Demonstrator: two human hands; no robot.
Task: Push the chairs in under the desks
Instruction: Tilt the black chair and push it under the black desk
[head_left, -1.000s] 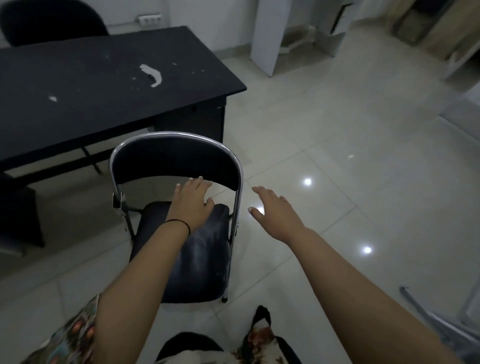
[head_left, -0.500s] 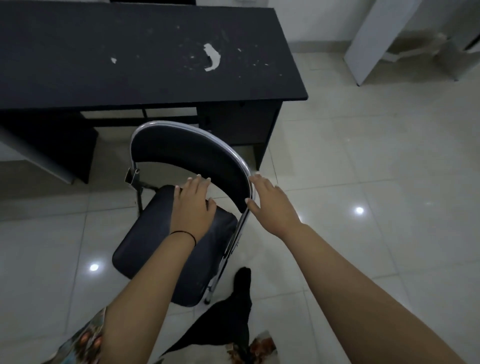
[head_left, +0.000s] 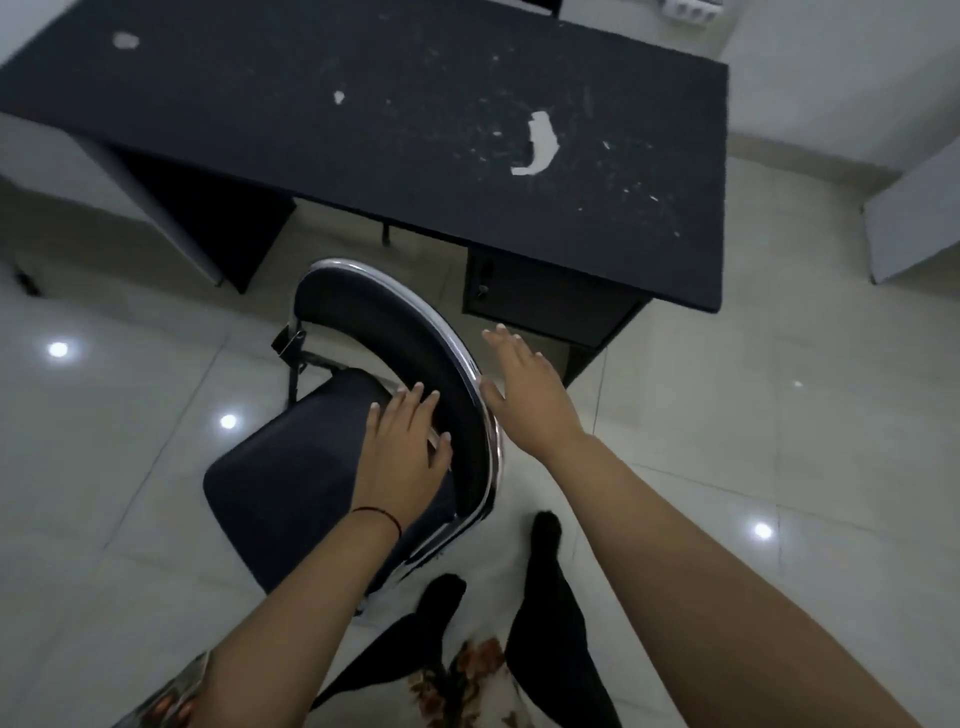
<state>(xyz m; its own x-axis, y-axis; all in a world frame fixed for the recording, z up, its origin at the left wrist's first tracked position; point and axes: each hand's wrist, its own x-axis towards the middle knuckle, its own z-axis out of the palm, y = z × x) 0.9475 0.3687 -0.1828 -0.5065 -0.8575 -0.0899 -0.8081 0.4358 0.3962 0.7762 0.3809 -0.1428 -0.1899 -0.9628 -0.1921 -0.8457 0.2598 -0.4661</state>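
Tiled floor: 2 hands, left hand and right hand (both spread flat), touch chair before desk.

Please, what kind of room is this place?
Probably a plain office or study room. A black desk with a small locked cabinet under it stands on a shiny tiled floor, and a padded chair with a metal frame is beside it.

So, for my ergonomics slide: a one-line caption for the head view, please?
Both hands, left and right, on a chrome-framed black chair angled before a scuffed black desk.
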